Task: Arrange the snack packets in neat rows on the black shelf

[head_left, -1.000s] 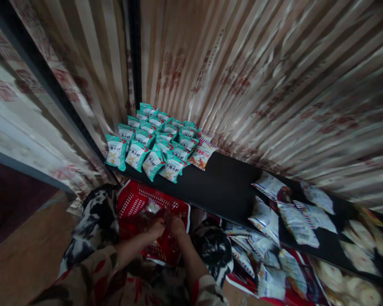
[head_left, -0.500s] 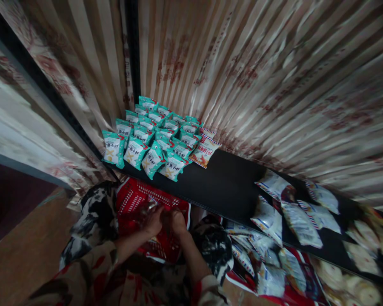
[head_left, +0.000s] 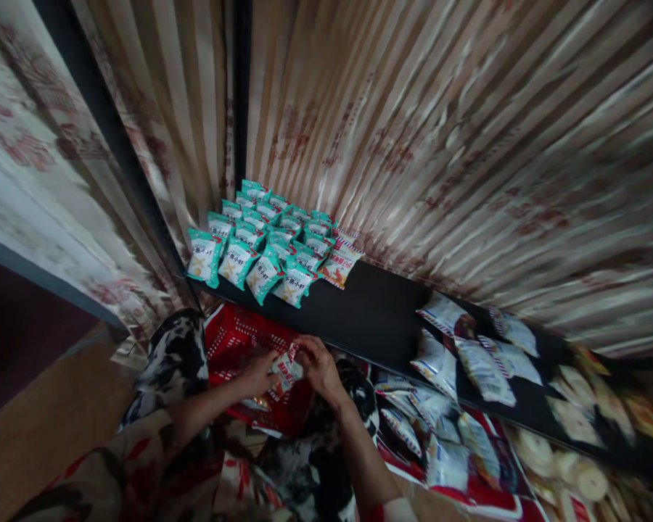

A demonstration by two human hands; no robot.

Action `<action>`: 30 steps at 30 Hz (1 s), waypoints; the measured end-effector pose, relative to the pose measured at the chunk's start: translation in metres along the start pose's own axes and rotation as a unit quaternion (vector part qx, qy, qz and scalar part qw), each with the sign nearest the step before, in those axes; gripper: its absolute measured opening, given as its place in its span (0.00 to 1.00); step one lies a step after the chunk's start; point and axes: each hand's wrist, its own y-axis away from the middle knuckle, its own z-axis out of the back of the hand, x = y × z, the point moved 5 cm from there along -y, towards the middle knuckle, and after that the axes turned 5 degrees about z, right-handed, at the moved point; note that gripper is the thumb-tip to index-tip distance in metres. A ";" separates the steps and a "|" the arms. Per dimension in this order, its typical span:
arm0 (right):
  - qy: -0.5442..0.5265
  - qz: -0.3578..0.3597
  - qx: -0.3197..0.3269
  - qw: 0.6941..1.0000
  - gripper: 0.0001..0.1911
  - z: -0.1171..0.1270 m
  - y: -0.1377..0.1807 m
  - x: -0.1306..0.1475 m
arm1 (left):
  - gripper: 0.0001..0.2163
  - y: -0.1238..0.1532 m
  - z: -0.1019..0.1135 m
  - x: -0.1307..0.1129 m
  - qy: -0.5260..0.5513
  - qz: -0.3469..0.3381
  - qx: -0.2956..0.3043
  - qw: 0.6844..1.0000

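Over a red plastic basket (head_left: 223, 330), both my hands are on a red-and-white snack bag (head_left: 287, 373). My right hand (head_left: 320, 368) pinches the bag's upper right edge, fingers bent over it. My left hand (head_left: 258, 375) is closed at the bag's left side, its fingertips partly hidden against it. Below the bag, another packet (head_left: 258, 403) lies low in the basket, only partly visible. The basket sits between my knees, right under the front edge of the black shelf (head_left: 367, 301).
Teal-and-white snack bags (head_left: 239, 262) stand in rows at the shelf's left end, beside a red-and-white bag (head_left: 340, 262). Several silvery bags (head_left: 484, 370) lie farther right. A second red basket (head_left: 490, 496) holds more bags. A striped curtain (head_left: 413, 130) and dark post (head_left: 241, 94) stand behind.
My hands have risen and spread slightly apart, and the snack bag now shows between them. The view has shifted a little, sliding the shelf's right side leftward.
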 end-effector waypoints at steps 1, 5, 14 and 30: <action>-0.006 -0.009 -0.035 0.999 0.15 0.004 0.001 0.001 | 0.14 0.002 0.003 -0.002 0.012 0.004 -0.008 1.000; -0.009 -0.071 -0.126 0.990 0.20 0.012 0.008 -0.004 | 0.12 0.007 0.015 -0.009 0.066 0.013 -0.040 0.997; -0.106 -0.186 -0.215 0.953 0.39 0.017 0.037 -0.014 | 0.14 0.007 0.018 -0.019 0.151 0.009 -0.064 0.987; -0.339 -0.180 -0.208 0.900 0.33 0.033 0.035 -0.008 | 0.18 -0.022 0.017 -0.082 0.216 -0.057 -0.123 0.967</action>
